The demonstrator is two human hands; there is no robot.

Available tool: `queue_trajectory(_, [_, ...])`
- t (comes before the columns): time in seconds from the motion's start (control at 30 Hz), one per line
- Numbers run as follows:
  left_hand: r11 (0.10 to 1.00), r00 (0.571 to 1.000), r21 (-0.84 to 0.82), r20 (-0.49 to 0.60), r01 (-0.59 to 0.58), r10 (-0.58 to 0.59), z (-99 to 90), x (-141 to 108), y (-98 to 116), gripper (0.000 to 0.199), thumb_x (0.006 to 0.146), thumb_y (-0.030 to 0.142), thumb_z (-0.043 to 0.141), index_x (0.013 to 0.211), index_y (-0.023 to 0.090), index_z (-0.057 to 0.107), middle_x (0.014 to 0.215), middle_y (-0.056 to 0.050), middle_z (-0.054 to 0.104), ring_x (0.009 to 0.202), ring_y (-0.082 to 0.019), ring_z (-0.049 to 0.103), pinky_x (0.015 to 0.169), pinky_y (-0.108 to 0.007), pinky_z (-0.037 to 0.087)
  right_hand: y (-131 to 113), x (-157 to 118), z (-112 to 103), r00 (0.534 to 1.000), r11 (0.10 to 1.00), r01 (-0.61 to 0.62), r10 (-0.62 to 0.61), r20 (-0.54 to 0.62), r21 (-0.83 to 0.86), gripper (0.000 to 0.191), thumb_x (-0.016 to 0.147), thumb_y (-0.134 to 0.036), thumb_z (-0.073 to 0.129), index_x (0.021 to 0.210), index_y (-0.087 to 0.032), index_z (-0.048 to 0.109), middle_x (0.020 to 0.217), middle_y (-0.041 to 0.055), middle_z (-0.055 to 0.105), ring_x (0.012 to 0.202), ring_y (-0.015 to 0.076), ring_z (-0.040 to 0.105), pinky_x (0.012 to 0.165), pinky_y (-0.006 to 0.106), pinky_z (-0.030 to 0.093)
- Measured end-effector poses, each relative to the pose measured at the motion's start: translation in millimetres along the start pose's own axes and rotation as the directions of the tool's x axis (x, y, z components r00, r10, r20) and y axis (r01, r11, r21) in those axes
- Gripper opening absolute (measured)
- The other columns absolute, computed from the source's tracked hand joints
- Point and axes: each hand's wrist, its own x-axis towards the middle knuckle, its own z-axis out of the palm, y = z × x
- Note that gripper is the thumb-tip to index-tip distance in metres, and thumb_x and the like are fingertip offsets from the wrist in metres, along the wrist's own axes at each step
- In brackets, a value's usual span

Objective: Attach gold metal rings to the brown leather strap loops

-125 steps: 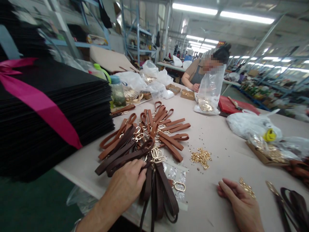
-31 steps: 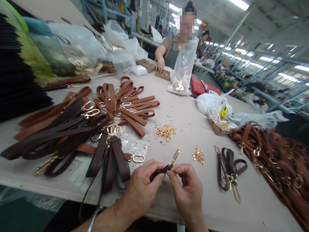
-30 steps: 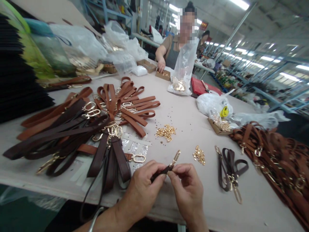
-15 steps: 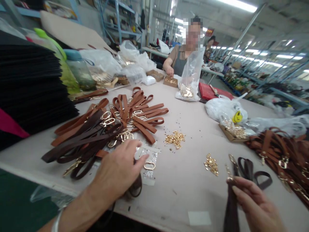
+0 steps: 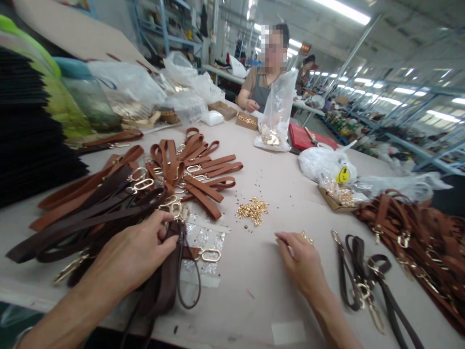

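Observation:
My left hand point(image 5: 136, 252) is closed on a dark brown leather strap point(image 5: 165, 276) with gold metal fittings at its top; a thin dark loop hangs beside it. Under and behind it lies a heap of dark brown straps point(image 5: 90, 213) with gold clasps. A tan strap end with a gold oval ring point(image 5: 210, 255) rests on a clear plastic sheet point(image 5: 203, 232). My right hand point(image 5: 303, 266) is over the table, fingers pinched together; whatever they hold is too small to make out. It partly covers a small pile of gold pieces point(image 5: 307, 237).
A larger gold pile point(image 5: 253, 211) lies mid-table. Tan straps point(image 5: 198, 177) spread behind; dark straps point(image 5: 358, 271) and brown straps point(image 5: 417, 242) lie right. A black stack point(image 5: 29, 126) stands left. Bags, a cardboard box point(image 5: 336, 198) and a seated person point(image 5: 263, 85) are farther back.
My right hand has let go of a dark strap, now lying at the right, and moved left to the small gold pile. My left hand has lifted a dark strap from the heap.

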Motion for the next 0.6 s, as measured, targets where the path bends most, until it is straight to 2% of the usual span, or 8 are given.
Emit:
queue_trajectory(0.1, [0.988, 0.999, -0.151, -0.014, 0.036, -0.038, 0.2, -3, -9, 0.041, 0.081, 0.042, 0.052, 0.116, 0.020, 0.055, 0.081, -0.004, 0.070, 0.070, -0.026, 0.067, 0.064, -0.034, 0.045, -27, 30, 29, 0.989, 0.989, 0.085, -0.069, 0.128, -0.124, 0.024, 0.099, -0.022, 0.046, 0.113, -0.018, 0.065, 0.098, 0.0085, 0.069, 0.094, 0.0208, 0.063, 0.085, 0.030, 0.048])
queue_trajectory(0.23, [0.888, 0.999, -0.457, 0.015, 0.048, -0.046, -3.3, -16, -10, 0.044, 0.082, 0.047, 0.055, 0.117, 0.021, 0.061, 0.089, -0.004, 0.070, 0.079, -0.024, 0.068, 0.073, -0.034, 0.049, -30, 50, 39, 0.981, 0.982, 0.091, -0.059, 0.187, -0.166, 0.017, 0.098, -0.020, 0.051, 0.101, -0.019, 0.068, 0.089, 0.0073, 0.068, 0.088, 0.0215, 0.063, 0.080, 0.029, 0.047])
queue_trajectory(0.3, [0.786, 0.995, -0.613, 0.091, 0.082, -0.033, -6.9, -23, -4, 0.042, 0.083, 0.045, 0.058, 0.116, 0.020, 0.062, 0.088, -0.003, 0.070, 0.082, -0.023, 0.067, 0.076, -0.033, 0.050, -27, 54, 39, 0.979, 0.983, 0.083, -0.050, 0.198, -0.162, 0.015, 0.097, -0.019, 0.053, 0.097, -0.019, 0.068, 0.087, 0.0068, 0.067, 0.085, 0.0213, 0.064, 0.077, 0.029, 0.046])
queue_trajectory(0.4, [0.573, 0.974, -0.797, 0.226, 0.192, -0.011, -10.1, -32, 7, 0.038, 0.083, 0.041, 0.060, 0.113, 0.018, 0.061, 0.073, 0.000, 0.068, 0.068, -0.017, 0.064, 0.066, -0.028, 0.049, -24, 55, 38, 0.973, 0.983, 0.089, -0.051, 0.226, -0.163, 0.012, 0.095, -0.018, 0.055, 0.093, -0.019, 0.067, 0.087, 0.0072, 0.066, 0.083, 0.0225, 0.063, 0.072, 0.029, 0.045])
queue_trajectory(0.5, [0.382, 0.954, -0.885, 0.299, 0.267, 0.026, -6.8, -37, 19, 0.029, 0.083, 0.035, 0.062, 0.105, 0.017, 0.062, 0.072, 0.001, 0.069, 0.056, -0.011, 0.057, 0.055, -0.022, 0.044, -26, 52, 38, 0.968, 0.980, 0.104, -0.059, 0.245, -0.173, 0.012, 0.095, -0.017, 0.055, 0.091, -0.017, 0.066, 0.088, 0.0095, 0.064, 0.084, 0.0249, 0.061, 0.072, 0.031, 0.043])
queue_trajectory(0.6, [0.283, 0.944, -0.911, 0.326, 0.300, 0.049, 2.0, -41, 31, 0.023, 0.082, 0.029, 0.063, 0.101, 0.016, 0.064, 0.078, -0.001, 0.071, 0.055, -0.008, 0.055, 0.052, -0.020, 0.042, -29, 51, 39, 0.965, 0.983, 0.096, -0.054, 0.257, -0.154, 0.014, 0.094, -0.014, 0.053, 0.089, -0.017, 0.066, 0.088, 0.0102, 0.064, 0.086, 0.0255, 0.060, 0.074, 0.032, 0.043])
